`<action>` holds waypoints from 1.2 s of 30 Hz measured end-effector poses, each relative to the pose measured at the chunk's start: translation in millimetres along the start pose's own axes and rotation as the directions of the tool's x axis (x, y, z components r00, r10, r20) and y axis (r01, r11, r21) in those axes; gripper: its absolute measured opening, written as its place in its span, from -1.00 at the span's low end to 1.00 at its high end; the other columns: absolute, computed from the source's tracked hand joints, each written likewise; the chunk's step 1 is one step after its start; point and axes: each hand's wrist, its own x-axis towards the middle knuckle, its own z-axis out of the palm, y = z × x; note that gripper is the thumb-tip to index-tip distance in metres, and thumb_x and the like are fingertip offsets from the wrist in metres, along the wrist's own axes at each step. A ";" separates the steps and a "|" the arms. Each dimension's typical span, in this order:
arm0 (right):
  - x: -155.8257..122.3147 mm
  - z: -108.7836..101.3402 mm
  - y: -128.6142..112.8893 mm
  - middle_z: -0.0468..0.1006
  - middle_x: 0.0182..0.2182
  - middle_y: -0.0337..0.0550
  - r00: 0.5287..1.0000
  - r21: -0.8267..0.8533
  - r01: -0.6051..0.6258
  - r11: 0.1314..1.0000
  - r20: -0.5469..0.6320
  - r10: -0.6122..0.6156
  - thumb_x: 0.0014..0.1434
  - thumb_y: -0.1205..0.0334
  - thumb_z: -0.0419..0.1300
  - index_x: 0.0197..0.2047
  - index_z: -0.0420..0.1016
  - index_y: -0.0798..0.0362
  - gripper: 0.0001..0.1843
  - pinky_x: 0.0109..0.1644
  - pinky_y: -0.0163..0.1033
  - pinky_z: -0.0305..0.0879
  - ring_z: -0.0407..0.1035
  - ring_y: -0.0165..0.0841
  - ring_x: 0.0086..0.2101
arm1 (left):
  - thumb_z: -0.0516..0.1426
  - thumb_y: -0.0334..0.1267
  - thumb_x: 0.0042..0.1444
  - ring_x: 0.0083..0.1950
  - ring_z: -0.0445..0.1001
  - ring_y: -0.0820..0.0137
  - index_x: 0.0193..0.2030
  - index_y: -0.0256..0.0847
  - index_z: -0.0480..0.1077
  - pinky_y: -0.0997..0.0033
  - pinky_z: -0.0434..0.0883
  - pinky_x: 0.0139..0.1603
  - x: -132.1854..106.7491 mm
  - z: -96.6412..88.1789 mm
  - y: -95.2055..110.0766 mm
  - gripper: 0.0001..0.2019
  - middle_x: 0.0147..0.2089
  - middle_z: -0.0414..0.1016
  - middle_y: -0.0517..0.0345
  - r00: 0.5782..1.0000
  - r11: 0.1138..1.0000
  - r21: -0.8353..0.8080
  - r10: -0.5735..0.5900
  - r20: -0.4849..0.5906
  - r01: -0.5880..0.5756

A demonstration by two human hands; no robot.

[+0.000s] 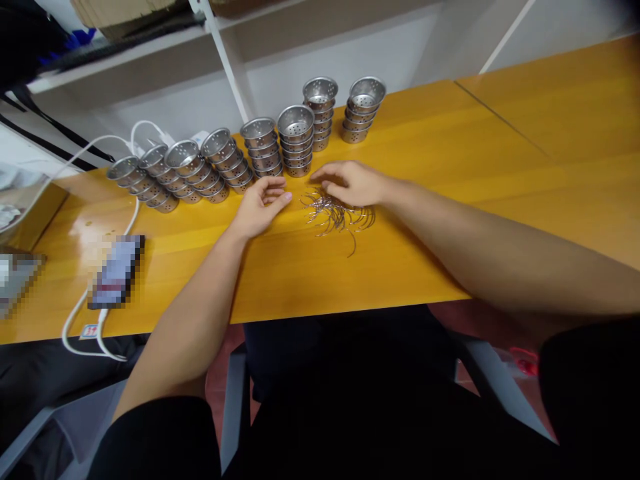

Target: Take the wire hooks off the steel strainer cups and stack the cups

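Observation:
A small heap of thin, curved metal wires [336, 215] lies on the yellow wooden table. My right hand [354, 184] hovers at the heap's back edge, its index finger and thumb apart, and I see nothing between them. Left of the wires is my left hand [259, 208], fingers loosely bent and thumb held away from them, with nothing visible in it. Just behind my hands stand nested stacks of perforated metal cups, among them a tall stack [296, 140] and the stack beside it [261, 148].
More cup stacks lean in a row to the left [187, 170], and a separate stack [364, 109] stands back right. A phone [117, 272] with a white cable [75, 320] lies on the left. White shelving [220, 60] rises behind the table.

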 end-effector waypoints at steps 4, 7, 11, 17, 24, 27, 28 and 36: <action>22.0 8.3 -1.8 0.89 0.46 -0.01 0.999 -0.013 0.016 1.000 0.033 -0.016 0.49 0.09 0.38 0.49 0.90 -0.19 -0.42 0.70 0.57 0.65 0.82 0.28 0.39 | 0.52 0.00 0.44 0.45 0.83 0.01 0.36 -0.17 0.65 -0.14 0.75 0.63 1.1 -2.7 2.1 -0.51 0.47 0.84 -0.26 0.996 0.997 0.062 -0.047 -0.075 0.051; 44.8 13.4 4.8 0.90 0.44 0.05 0.999 -0.067 0.041 0.997 0.028 -0.039 0.47 0.08 0.38 0.47 0.90 -0.13 -0.42 0.70 0.53 0.64 0.80 0.28 0.41 | 0.51 0.00 0.46 0.53 0.82 0.00 0.35 -0.15 0.64 -0.17 0.69 0.76 1.1 -2.8 1.8 -0.53 0.50 0.85 -0.24 0.994 0.996 0.066 -0.060 -0.091 0.066; 69.2 17.8 14.8 0.91 0.43 -0.01 1.000 -0.064 0.018 0.998 0.002 -0.017 0.44 0.03 0.44 0.43 0.91 -0.18 -0.45 0.74 0.51 0.61 0.77 0.27 0.43 | 0.50 0.02 0.45 0.59 0.81 -0.01 0.36 -0.16 0.62 -0.20 0.61 0.88 0.9 -2.2 -2.9 -0.51 0.52 0.85 -0.26 0.995 0.996 0.081 -0.040 -0.087 0.047; 74.9 22.6 1.3 0.95 0.27 0.09 1.000 0.001 -0.009 1.000 0.018 0.009 0.37 0.04 0.50 0.26 0.95 -0.12 -0.56 0.65 0.46 0.67 0.82 0.30 0.29 | 0.54 0.04 0.41 1.03 0.35 -0.25 0.48 -0.25 0.66 -0.36 0.25 1.12 -1.8 -4.9 0.1 -0.36 0.85 0.58 -0.43 0.998 0.973 0.223 -0.057 -0.018 0.060; 99.3 43.6 -35.7 0.97 0.23 -0.11 0.989 0.085 0.074 0.994 0.118 -0.084 0.30 0.27 0.42 0.16 0.90 -0.15 -0.60 0.65 0.33 0.68 0.80 0.18 0.29 | 0.47 -0.08 0.44 0.69 0.76 -0.20 0.44 -0.29 0.66 -0.34 0.54 0.94 -5.1 -8.5 15.7 -0.46 0.62 0.81 -0.37 0.997 0.938 0.339 -0.060 -0.052 0.074; 118.8 56.8 -32.7 0.96 0.24 -0.11 0.990 0.144 0.084 0.986 0.101 -0.099 0.23 0.35 0.36 0.20 0.86 -0.15 -0.49 0.65 0.29 0.70 0.81 0.12 0.29 | 0.46 -0.04 0.46 0.49 0.85 -0.17 0.29 -0.22 0.69 -0.31 0.71 0.74 -7.3 -15.1 21.5 -0.59 0.43 0.89 -0.32 0.981 0.903 0.399 -0.102 -0.166 0.162; 123.6 60.6 -30.0 0.95 0.25 -0.10 0.991 0.148 0.087 0.985 0.087 -0.101 0.22 0.35 0.36 0.22 0.86 -0.15 -0.46 0.65 0.29 0.71 0.81 0.11 0.29 | 0.46 -0.02 0.46 0.43 0.86 -0.17 0.23 -0.19 0.69 -0.32 0.73 0.69 -8.0 -17.4 22.9 -0.64 0.38 0.91 -0.29 0.975 0.887 0.423 -0.112 -0.194 0.186; 121.1 72.3 -8.5 0.93 0.32 0.02 0.993 0.136 0.109 0.985 0.021 -0.113 0.30 0.25 0.38 0.31 0.88 -0.09 -0.45 0.65 0.28 0.70 0.80 0.15 0.31 | 0.52 0.00 0.41 0.54 0.75 -0.21 0.23 -0.13 0.70 -0.31 0.62 0.80 -8.9 -27.8 8.0 -0.61 0.41 0.85 -0.24 0.965 0.859 0.478 -0.067 -0.252 0.185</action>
